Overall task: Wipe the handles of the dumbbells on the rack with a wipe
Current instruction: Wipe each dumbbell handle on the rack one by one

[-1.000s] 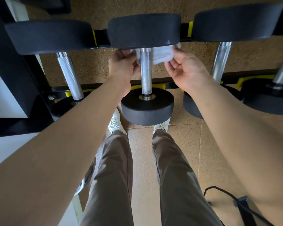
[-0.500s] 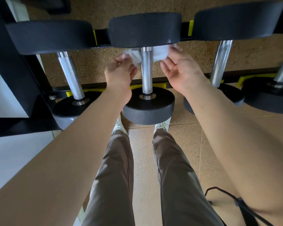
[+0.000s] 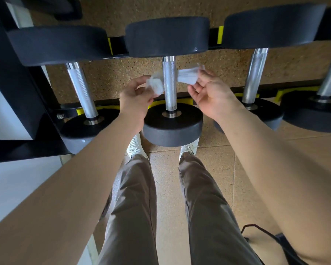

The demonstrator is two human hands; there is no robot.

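A black dumbbell with a knurled chrome handle (image 3: pixel 169 83) lies on the rack straight ahead of me. A white wipe (image 3: pixel 185 75) is looped behind the handle, with one end showing on each side. My left hand (image 3: pixel 137 97) pinches the crumpled left end just left of the handle. My right hand (image 3: pixel 208 92) pinches the right end between thumb and fingertips, its palm turned toward me. More dumbbells sit alongside, with a chrome handle on the left (image 3: pixel 82 90) and another on the right (image 3: pixel 255 75).
The black rack frame (image 3: pixel 23 87) with yellow cradles (image 3: pixel 221 34) runs across the view. A speckled tan floor (image 3: pixel 166 188) lies below, with my legs and white shoes on it. A dark strap or cable (image 3: pixel 264 234) lies on the floor at lower right.
Both hands have slid the wipe down the handle from just under the far weight head to about mid-handle. The hands have also drawn apart, pulling the wipe ends out sideways.
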